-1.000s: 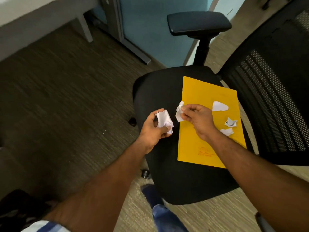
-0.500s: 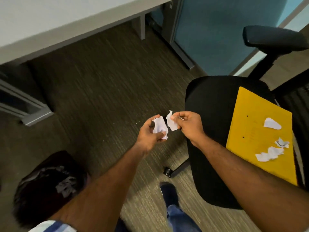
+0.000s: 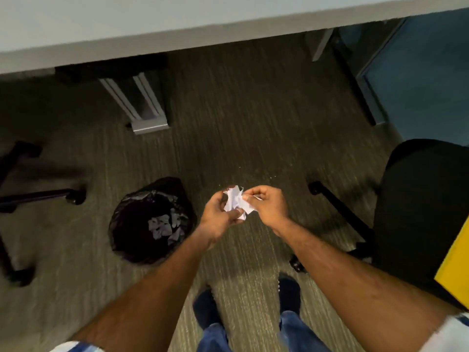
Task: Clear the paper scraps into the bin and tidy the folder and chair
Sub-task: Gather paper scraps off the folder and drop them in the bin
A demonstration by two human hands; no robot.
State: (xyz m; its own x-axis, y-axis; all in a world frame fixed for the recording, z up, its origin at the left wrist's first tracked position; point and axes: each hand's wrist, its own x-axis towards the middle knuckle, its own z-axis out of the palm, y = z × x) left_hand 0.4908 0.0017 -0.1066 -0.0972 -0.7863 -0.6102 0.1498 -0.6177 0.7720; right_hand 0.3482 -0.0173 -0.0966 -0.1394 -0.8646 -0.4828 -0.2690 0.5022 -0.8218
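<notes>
My left hand (image 3: 220,216) and my right hand (image 3: 268,207) meet over the carpet, both pinching a bunch of white paper scraps (image 3: 236,202). The bin (image 3: 152,221), lined with a black bag and holding several white scraps, stands on the floor just left of my hands. The black chair seat (image 3: 418,212) is at the right edge. A corner of the yellow folder (image 3: 455,262) lies on it; the rest of the folder is cut off.
A grey desk edge (image 3: 203,34) runs across the top, with a metal desk leg (image 3: 142,107) under it. Another chair's black wheeled base (image 3: 38,196) is at the left. My chair's base legs and castors (image 3: 337,207) stick out toward my feet (image 3: 289,293). A blue partition (image 3: 418,80) stands at upper right.
My view has swung left from the chair to the floor. Both hands carried the scraps off the folder and brought them together beside the bin, which is now fully in sight.
</notes>
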